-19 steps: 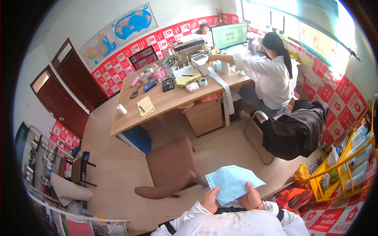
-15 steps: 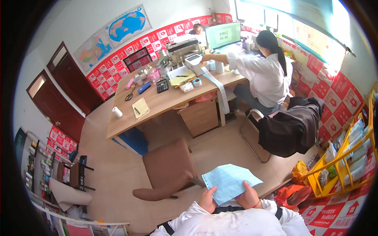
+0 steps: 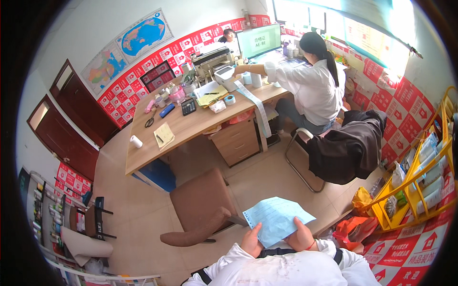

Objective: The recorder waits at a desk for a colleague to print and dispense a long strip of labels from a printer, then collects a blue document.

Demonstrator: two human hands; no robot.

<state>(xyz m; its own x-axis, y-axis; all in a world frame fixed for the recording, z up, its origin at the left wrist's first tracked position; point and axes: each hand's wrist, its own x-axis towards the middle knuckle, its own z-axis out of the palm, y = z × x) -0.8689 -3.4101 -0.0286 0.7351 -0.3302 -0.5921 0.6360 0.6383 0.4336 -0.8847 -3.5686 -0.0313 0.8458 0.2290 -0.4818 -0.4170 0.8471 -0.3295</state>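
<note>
A light blue paper sheet (image 3: 275, 218), with a row of holes along its left edge and faint lines on it, is held in front of my white shirt. My left hand (image 3: 252, 240) is closed on its lower left edge, thumb on top. On the lower right edge, my right hand (image 3: 302, 237) pinches the same sheet, with a thin red string at the wrist. The fingers beneath the paper are hidden.
Just ahead stands a brown chair (image 3: 199, 198). Beyond it a wooden desk (image 3: 186, 125) bears a calculator (image 3: 189, 107), a printer (image 3: 223, 76) and a paper roll (image 3: 136, 141). A seated co-worker (image 3: 310, 90) reaches to the printer. At right are a jacket-draped chair (image 3: 346, 148) and a yellow rack (image 3: 381, 217).
My view has shifted slightly, so the room sits a little further left. Both hands still hold the blue sheet in nearly the same pose. The co-worker's arm stays at the printer.
</note>
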